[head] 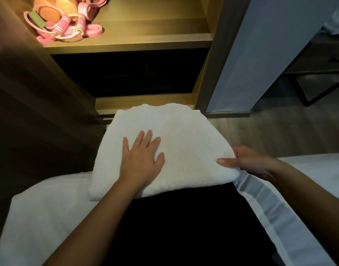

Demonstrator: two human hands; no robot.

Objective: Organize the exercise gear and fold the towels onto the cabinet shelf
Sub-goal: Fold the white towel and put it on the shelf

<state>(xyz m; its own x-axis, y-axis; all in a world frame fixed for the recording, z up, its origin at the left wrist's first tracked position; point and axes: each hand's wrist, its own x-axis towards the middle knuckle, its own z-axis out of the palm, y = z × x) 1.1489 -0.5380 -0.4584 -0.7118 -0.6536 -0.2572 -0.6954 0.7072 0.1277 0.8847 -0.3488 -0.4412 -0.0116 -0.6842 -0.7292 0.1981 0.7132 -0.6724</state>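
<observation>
A folded white towel (pixel 180 139) lies across my lap, in front of the open cabinet. My left hand (pixel 140 158) presses flat on its left half, fingers straight and spread. My right hand (pixel 247 162) pinches the towel's right corner, thumb on top and fingers underneath. On the lit cabinet shelf (pixel 145 38) at the upper left sits the pink exercise gear (pixel 68 22): a skipping rope with pink handles, pink bands and an orange-pink item behind them.
White bed linen (pixel 41 217) spreads on both sides of my dark-clothed lap. Below the shelf is a dark compartment (pixel 130 72). A pale cabinet door (pixel 260 54) stands open to the right, with a dark-framed table (pixel 318 77) behind it.
</observation>
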